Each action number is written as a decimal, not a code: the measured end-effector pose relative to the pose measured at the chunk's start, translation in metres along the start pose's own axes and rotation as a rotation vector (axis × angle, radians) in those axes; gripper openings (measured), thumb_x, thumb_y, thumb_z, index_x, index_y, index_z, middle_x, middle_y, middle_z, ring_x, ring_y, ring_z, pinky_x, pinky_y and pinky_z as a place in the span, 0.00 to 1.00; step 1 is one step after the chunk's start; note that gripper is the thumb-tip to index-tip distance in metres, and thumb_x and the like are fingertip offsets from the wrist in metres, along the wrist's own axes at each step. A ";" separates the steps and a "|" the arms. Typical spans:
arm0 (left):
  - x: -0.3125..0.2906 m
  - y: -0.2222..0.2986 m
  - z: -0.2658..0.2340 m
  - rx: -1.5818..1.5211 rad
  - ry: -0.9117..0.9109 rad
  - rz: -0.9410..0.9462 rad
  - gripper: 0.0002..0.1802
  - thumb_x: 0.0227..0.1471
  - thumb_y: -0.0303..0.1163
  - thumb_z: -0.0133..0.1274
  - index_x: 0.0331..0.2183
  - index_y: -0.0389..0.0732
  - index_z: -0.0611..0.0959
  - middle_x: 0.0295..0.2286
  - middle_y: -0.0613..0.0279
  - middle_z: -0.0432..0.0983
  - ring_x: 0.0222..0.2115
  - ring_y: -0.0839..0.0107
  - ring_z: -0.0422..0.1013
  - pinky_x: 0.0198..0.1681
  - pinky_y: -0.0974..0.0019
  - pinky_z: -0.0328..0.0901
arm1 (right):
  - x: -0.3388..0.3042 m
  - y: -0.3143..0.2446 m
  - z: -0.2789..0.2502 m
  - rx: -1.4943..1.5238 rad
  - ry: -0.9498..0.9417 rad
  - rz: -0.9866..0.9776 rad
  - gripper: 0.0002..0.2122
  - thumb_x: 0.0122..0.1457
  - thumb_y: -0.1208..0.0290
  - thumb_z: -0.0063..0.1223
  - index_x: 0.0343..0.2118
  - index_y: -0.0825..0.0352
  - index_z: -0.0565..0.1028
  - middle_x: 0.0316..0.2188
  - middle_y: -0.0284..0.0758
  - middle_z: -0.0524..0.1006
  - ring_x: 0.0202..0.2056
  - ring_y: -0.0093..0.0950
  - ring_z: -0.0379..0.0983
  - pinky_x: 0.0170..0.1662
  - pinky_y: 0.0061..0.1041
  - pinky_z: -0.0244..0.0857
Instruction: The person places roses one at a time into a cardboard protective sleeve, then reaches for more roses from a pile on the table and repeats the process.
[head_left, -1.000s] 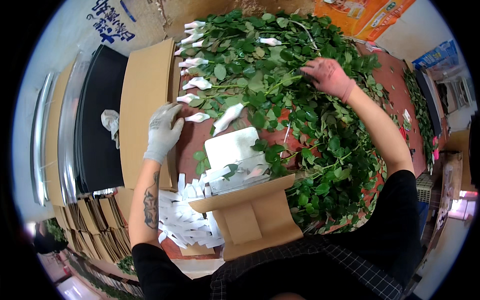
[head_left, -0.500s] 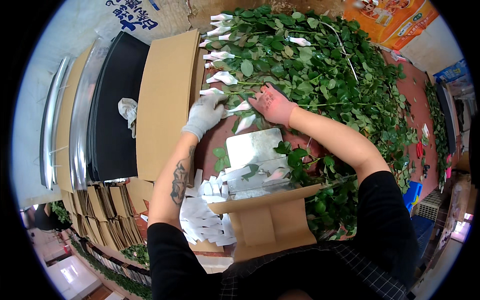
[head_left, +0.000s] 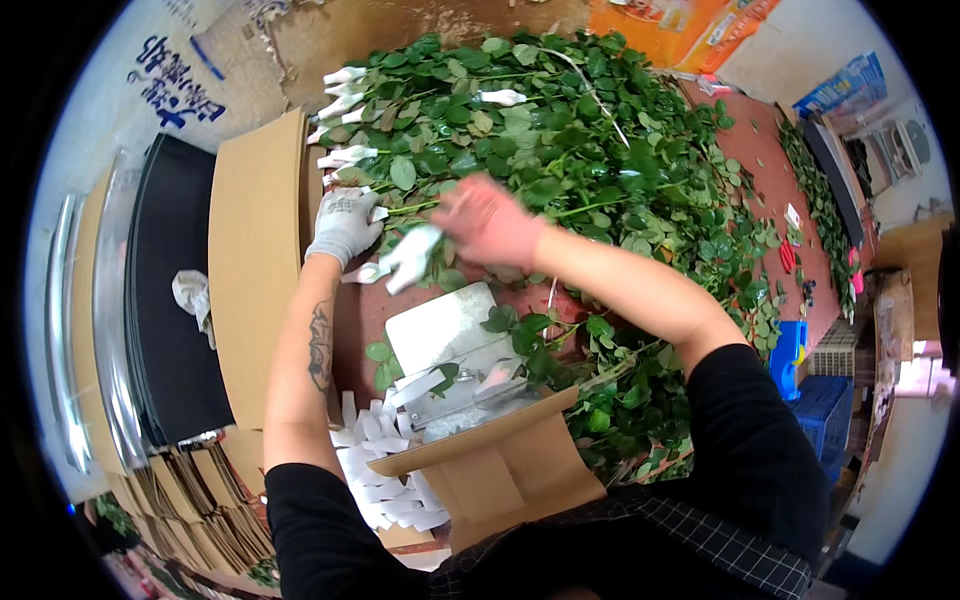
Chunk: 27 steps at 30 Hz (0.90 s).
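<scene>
Now, blurred right hand (head_left: 487, 222) beside wrapped flowers (head_left: 410, 262), left hand (head_left: 345, 222) by cardboard (head_left: 255, 240); can't tell either's fingers' grip; a hasty sweep could bruise petals!

Worktop (head_left: 358, 312) is lying bare between the left cardboard sheets (head_left: 255, 270) and the metal plate (head_left: 432, 325); leafy rose stems (head_left: 590, 180) are blocking the far middle.

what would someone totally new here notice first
Probably the mass of green leafy stems spread across the middle of the red table, with white-wrapped buds along its left edge. Next, perhaps, the blurred, pink-gloved right hand over the leaves, and the pale-gloved left hand beside the buds.
</scene>
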<state>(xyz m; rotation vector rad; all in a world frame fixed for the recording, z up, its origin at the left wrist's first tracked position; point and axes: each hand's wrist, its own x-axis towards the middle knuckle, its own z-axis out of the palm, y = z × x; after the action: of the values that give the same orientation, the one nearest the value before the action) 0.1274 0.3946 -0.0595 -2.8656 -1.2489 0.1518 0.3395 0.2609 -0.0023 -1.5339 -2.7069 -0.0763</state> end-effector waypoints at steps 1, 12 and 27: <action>-0.003 -0.002 -0.006 -0.200 -0.052 0.047 0.21 0.45 0.42 0.52 0.44 0.50 0.78 0.39 0.54 0.76 0.43 0.55 0.70 0.49 0.57 0.62 | -0.002 0.011 -0.020 0.036 0.109 0.080 0.10 0.46 0.71 0.48 0.34 0.65 0.72 0.32 0.40 0.74 0.39 0.37 0.72 0.44 0.38 0.65; 0.004 -0.021 -0.115 -1.585 -1.004 0.197 0.19 0.54 0.36 0.53 0.45 0.35 0.74 0.34 0.59 0.76 0.29 0.74 0.75 0.27 0.72 0.70 | 0.005 0.018 -0.047 0.422 0.151 0.034 0.20 0.52 0.66 0.48 0.47 0.70 0.65 0.39 0.48 0.74 0.43 0.44 0.71 0.47 0.37 0.64; -0.063 0.040 -0.001 -0.012 -0.285 0.009 0.18 0.47 0.40 0.49 0.38 0.40 0.80 0.42 0.49 0.75 0.46 0.57 0.69 0.48 0.57 0.62 | -0.012 0.029 -0.080 0.310 0.146 0.215 0.20 0.47 0.72 0.51 0.46 0.67 0.71 0.41 0.44 0.75 0.45 0.39 0.71 0.52 0.33 0.64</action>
<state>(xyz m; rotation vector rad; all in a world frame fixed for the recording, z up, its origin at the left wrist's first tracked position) 0.1142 0.3213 -0.0548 -2.9377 -1.2781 0.5733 0.3708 0.2612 0.0778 -1.6373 -2.2962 0.2172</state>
